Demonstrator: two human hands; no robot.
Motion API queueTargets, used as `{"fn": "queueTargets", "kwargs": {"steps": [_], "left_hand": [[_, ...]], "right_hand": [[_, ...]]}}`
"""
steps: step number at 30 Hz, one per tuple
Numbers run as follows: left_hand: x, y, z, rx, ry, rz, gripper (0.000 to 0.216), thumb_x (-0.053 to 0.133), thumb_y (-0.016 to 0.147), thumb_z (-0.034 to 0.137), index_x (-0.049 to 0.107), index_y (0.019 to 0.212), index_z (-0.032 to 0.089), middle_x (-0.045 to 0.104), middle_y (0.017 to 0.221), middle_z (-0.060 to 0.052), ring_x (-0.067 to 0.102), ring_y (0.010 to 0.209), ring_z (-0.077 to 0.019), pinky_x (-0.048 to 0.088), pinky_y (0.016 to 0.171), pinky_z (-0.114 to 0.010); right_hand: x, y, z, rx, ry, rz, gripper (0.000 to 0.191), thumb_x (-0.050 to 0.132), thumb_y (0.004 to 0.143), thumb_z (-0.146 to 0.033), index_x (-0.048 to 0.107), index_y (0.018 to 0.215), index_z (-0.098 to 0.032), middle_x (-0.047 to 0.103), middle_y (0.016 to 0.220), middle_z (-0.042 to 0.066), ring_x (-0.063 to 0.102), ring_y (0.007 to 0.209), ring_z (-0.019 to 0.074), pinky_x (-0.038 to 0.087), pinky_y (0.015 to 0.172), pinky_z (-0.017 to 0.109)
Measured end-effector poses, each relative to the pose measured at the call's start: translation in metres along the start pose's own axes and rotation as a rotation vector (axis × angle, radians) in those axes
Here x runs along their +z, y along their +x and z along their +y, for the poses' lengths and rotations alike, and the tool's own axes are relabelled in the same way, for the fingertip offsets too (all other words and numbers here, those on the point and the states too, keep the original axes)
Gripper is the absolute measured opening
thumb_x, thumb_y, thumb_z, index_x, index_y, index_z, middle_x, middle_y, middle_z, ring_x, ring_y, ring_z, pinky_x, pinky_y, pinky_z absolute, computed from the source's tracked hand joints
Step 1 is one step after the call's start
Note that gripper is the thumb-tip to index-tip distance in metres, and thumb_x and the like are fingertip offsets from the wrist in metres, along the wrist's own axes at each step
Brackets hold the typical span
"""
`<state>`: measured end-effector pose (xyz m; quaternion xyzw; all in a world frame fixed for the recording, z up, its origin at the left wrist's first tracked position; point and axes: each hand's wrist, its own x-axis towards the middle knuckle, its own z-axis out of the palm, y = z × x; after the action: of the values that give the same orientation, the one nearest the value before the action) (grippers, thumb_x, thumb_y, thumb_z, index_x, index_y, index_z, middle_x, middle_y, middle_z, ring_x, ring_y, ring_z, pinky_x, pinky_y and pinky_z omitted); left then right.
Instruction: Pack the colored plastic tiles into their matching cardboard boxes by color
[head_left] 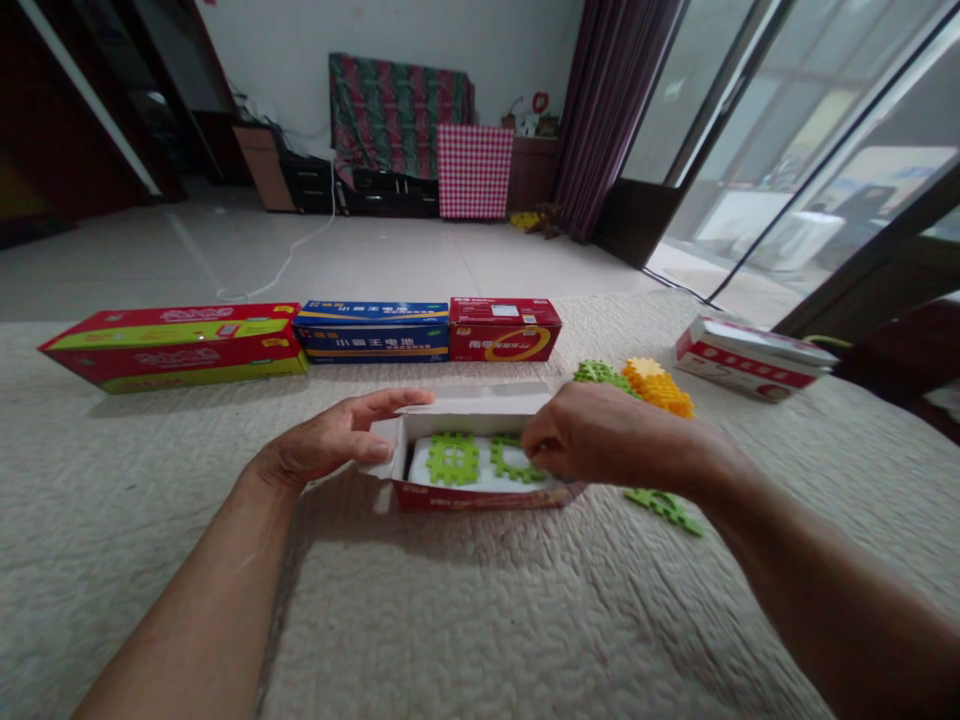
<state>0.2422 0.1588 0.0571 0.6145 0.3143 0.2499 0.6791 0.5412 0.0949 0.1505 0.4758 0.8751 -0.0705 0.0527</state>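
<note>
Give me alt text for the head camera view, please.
The right hand reaches into an open red box, at a green notched piece, while the left hand touches its left flap. Behind it, three boxes sit in a row on a quilted cover; loose orange pieces and green pieces lie to the right.

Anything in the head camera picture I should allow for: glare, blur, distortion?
Head view: washed-out brightness through the glass doors; a dark upper-left corner; door frames and purple curtain leaning, apparently lens distortion; the right hand slightly soft, fingertips hard to make out; dark shadow inside the open box at its left end.
</note>
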Motion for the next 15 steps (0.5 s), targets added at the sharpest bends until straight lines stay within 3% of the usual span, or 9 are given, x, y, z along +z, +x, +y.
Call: {"fn": "queueTargets", "kwargs": {"steps": [4, 10, 15], "left_hand": [[0.002, 0.000, 0.001, 0.007, 0.009, 0.006, 0.076, 0.084, 0.062, 0.040, 0.061, 0.133, 0.025, 0.057, 0.144, -0.011, 0.058, 0.125, -0.0370, 0.054, 0.095, -0.042], [0.001, -0.001, 0.004, -0.020, 0.066, 0.007, 0.073, 0.082, 0.064, 0.045, 0.063, 0.132, 0.031, 0.057, 0.146, -0.007, 0.057, 0.127, -0.0398, 0.056, 0.094, -0.041], [-0.004, 0.000, 0.000, -0.057, 0.077, -0.021, 0.075, 0.080, 0.066, 0.048, 0.059, 0.137, 0.035, 0.060, 0.143, -0.006, 0.062, 0.121, -0.0399, 0.059, 0.089, -0.040]], "right_hand": [[-0.007, -0.023, 0.024, 0.017, 0.098, 0.173, 0.022, 0.055, 0.084, -0.021, 0.075, 0.075, -0.022, 0.064, 0.060, -0.003, 0.049, 0.051, 0.0079, 0.032, 0.055, 0.024], [0.012, -0.059, 0.095, 0.338, 0.088, 0.429, 0.025, 0.053, 0.088, -0.030, 0.075, 0.083, -0.019, 0.072, 0.076, 0.003, 0.061, 0.064, 0.0129, 0.041, 0.061, 0.026], [0.037, -0.067, 0.137, 0.445, -0.002, 0.318, 0.025, 0.057, 0.083, -0.022, 0.077, 0.098, -0.019, 0.075, 0.097, 0.008, 0.066, 0.084, 0.0177, 0.048, 0.079, 0.032]]}}
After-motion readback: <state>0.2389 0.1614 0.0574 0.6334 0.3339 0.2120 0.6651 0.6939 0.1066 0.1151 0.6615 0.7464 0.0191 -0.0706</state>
